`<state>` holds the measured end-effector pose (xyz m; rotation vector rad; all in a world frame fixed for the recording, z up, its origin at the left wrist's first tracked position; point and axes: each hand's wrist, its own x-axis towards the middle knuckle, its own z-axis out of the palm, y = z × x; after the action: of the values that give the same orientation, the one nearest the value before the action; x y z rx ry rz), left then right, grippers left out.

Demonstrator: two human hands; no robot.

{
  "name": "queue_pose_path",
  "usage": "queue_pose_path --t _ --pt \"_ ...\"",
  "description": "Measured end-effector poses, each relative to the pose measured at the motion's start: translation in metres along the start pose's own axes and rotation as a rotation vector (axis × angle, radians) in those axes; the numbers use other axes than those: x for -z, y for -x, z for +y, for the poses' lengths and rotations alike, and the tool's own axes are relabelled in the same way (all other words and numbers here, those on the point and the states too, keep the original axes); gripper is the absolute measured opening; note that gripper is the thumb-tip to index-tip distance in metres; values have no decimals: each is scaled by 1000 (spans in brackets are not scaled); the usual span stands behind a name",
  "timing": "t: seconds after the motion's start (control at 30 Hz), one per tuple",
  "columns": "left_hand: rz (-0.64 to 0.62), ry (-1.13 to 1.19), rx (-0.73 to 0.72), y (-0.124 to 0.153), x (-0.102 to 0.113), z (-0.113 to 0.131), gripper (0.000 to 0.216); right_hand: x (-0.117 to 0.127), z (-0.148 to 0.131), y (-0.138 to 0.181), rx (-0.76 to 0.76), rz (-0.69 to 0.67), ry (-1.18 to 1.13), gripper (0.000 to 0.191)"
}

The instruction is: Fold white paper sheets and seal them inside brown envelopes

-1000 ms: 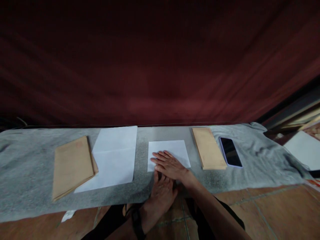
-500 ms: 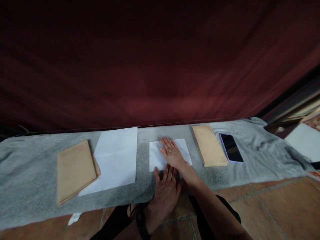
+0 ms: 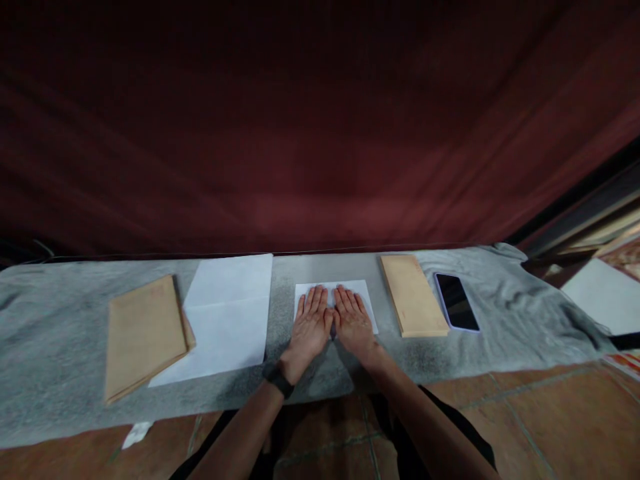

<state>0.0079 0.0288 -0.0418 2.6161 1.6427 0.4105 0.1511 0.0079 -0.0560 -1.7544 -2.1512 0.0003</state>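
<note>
A small white sheet of paper [image 3: 353,286], perhaps folded, lies on the grey cloth in front of me. My left hand [image 3: 311,324] rests flat on its left half, fingers stretched out and pointing away from me. Flat on the right half is my right hand [image 3: 353,325], its thumb close beside the left thumb. Both palms hide most of the paper. To the left, a larger white sheet [image 3: 233,320] with a crease across it is spread out. Its lower left part lies under a stack of brown envelopes [image 3: 145,333].
Right of my hands is another stack of brown envelopes [image 3: 414,297], with a phone [image 3: 456,301] beside it. Grey cloth [image 3: 520,313] covers the bench. Behind it hangs a dark red curtain [image 3: 310,167]. A white scrap [image 3: 137,435] lies on the tiled floor [image 3: 540,407].
My left hand has moved forward from the paper's near edge onto its left half. My right hand has shifted slightly right and nearer, and now lies beside the left.
</note>
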Motion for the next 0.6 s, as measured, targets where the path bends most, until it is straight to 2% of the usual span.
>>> queue_pose_path --t 0.23,0.47,0.6 --pt "47 -49 118 -5 -7 -6 61 2 8 -4 -114 -3 37 54" --pt "144 -41 229 -2 -14 -16 63 4 31 4 -157 56 79 63" --pt "177 -42 262 2 -14 -22 63 6 40 8 -173 34 94 67"
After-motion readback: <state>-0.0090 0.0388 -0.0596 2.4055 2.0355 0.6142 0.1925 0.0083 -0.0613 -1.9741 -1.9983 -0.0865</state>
